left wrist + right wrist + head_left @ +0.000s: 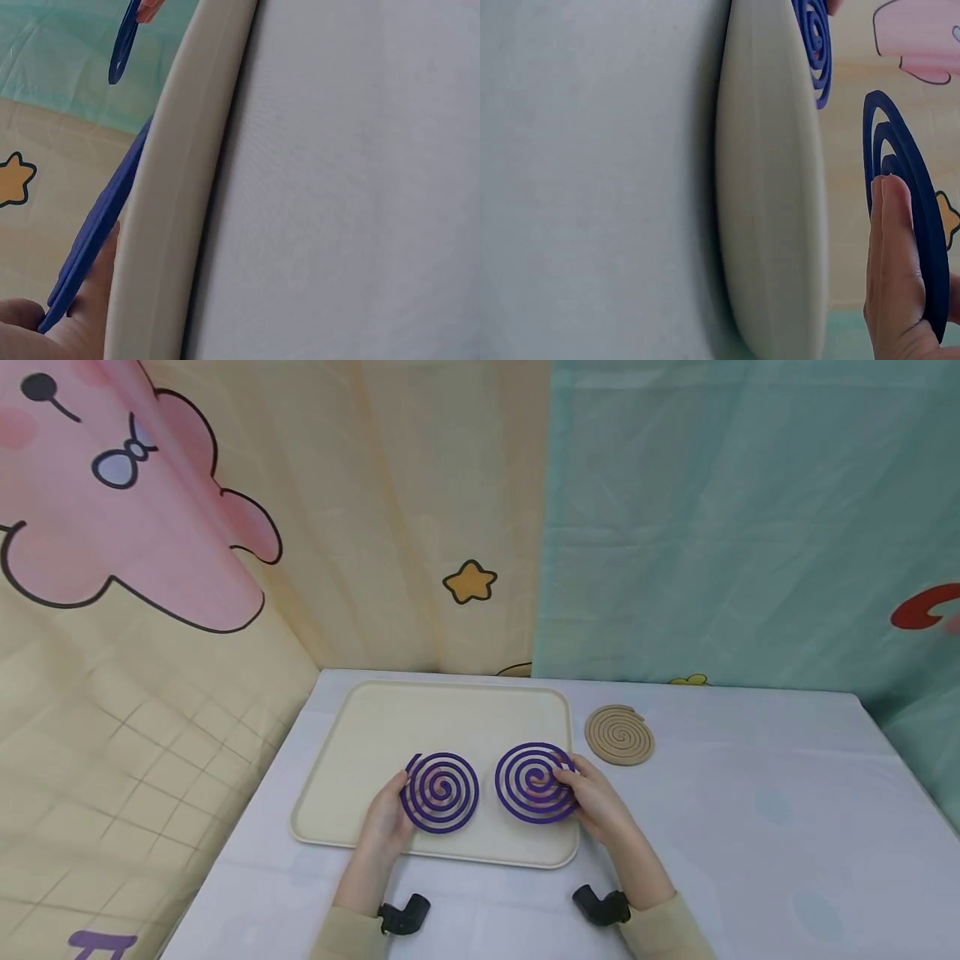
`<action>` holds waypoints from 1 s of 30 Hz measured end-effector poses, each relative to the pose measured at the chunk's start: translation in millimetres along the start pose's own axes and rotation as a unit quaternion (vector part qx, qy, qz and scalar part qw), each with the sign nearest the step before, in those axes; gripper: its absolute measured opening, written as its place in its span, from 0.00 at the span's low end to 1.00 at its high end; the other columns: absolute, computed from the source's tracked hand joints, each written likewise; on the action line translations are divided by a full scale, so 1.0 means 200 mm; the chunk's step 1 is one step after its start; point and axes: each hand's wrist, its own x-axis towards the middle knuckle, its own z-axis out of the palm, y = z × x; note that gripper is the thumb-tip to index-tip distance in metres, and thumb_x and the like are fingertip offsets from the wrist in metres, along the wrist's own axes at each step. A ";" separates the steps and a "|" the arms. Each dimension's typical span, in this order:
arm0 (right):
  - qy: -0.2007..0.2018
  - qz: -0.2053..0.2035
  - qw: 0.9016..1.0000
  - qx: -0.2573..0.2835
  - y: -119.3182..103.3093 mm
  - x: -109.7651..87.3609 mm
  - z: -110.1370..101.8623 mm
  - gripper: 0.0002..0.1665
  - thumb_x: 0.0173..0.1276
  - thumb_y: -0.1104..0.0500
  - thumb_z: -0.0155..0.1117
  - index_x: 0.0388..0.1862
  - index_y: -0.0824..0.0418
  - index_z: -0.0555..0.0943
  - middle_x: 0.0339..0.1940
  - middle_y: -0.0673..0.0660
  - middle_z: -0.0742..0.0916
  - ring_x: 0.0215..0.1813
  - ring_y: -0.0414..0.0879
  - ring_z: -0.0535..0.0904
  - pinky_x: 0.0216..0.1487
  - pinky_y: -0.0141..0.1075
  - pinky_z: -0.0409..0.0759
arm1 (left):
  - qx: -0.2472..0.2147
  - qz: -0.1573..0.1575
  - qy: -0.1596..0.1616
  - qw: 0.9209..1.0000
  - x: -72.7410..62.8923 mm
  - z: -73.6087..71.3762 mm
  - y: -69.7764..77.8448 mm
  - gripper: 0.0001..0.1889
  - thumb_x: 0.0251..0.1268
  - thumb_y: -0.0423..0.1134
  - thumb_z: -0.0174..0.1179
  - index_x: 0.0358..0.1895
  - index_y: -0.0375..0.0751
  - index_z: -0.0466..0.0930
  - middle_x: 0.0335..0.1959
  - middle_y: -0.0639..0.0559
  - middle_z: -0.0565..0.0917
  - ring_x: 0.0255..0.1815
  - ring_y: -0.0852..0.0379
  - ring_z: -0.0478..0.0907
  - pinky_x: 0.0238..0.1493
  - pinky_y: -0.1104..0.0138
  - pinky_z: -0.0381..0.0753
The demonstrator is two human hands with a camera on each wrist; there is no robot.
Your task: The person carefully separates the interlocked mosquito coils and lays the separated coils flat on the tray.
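Observation:
A purple mosquito coil (442, 791) is pinched at its left edge by my left hand (388, 818), the thumb on top and fingers showing beneath the rings. My right hand (602, 803) grips a second purple mosquito coil (535, 779) by its right side. Both coils are over the front part of a cream tray (352, 768), side by side with a gap between them. In the right wrist view, the right-hand coil (930, 255) is backed by straight fingers (900, 247). The left wrist view shows the left-hand coil (97, 232) slanting behind the tray rim (172, 180).
A tan mosquito coil (619, 735) lies on the white table (750, 810), just right of the tray. Patterned curtains (690, 527) hang behind the table and along its left side. Each wrist wears a black device (405, 917).

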 end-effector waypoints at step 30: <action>-0.071 0.006 0.997 -0.017 0.02 0.01 0.00 0.26 0.77 0.59 0.48 0.68 0.71 0.64 0.48 0.60 0.85 0.41 0.40 0.83 0.46 0.35 0.84 | 0.416 0.124 0.007 0.901 -0.08 0.03 0.04 0.22 0.74 0.40 0.53 0.67 0.36 0.72 0.76 0.41 0.62 0.79 0.37 0.51 0.76 0.42 0.51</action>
